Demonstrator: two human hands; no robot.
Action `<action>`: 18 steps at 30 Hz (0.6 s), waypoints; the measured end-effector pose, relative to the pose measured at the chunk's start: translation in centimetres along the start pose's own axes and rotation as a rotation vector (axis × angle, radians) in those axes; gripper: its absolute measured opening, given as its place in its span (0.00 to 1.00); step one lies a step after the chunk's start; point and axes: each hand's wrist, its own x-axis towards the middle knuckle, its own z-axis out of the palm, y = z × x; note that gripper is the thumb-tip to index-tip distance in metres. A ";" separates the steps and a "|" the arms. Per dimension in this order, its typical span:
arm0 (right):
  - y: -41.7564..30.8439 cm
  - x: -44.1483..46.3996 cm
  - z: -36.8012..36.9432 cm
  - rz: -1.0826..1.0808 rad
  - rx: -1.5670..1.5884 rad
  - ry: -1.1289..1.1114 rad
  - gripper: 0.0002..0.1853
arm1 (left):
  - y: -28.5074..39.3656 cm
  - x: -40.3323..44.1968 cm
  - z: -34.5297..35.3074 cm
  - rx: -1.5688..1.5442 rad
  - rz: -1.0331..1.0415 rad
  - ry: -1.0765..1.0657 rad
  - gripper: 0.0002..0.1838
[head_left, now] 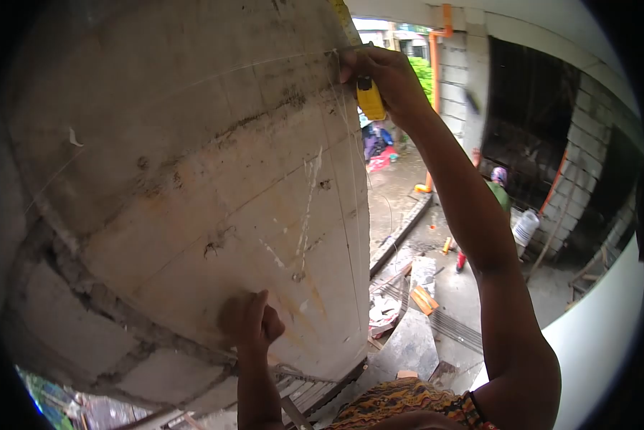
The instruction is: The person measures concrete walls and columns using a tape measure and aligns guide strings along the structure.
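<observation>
My right hand (383, 75) is raised to the upper right edge of the grey wall (264, 186), its fingers closed around a yellow tape measure (371, 104). The yellow blade (345, 23) runs upward along the wall edge. By the fingertips, a thin dark rod (359, 47) sticks out, and a pale string (264, 62) stretches leftward across the wall. Other thin lines hang down near the edge. My left hand (257, 322) is low, close to or against the wall, with curled fingers. Whatever is inside it, if anything, is hidden.
Below right lie boards, a wood block (424, 299), rubble (384, 312) and long bars (457, 330) on the ground. Farther back, a person in green (499, 192) is near a white bucket (526, 227). An orange pipe (434, 79) stands by a block wall.
</observation>
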 end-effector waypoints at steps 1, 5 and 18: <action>-0.1 0.2 -0.2 0.019 -0.046 -0.027 0.14 | 0.1 0.3 0.2 0.037 -0.004 -0.010 0.10; -0.6 1.3 -1.0 -0.003 -0.121 -0.110 0.14 | 0.1 0.9 1.2 0.066 -0.100 -0.038 0.09; 2.0 2.8 -0.8 0.034 -0.108 -0.228 0.12 | 10.4 23.8 4.3 0.202 0.047 -0.159 0.13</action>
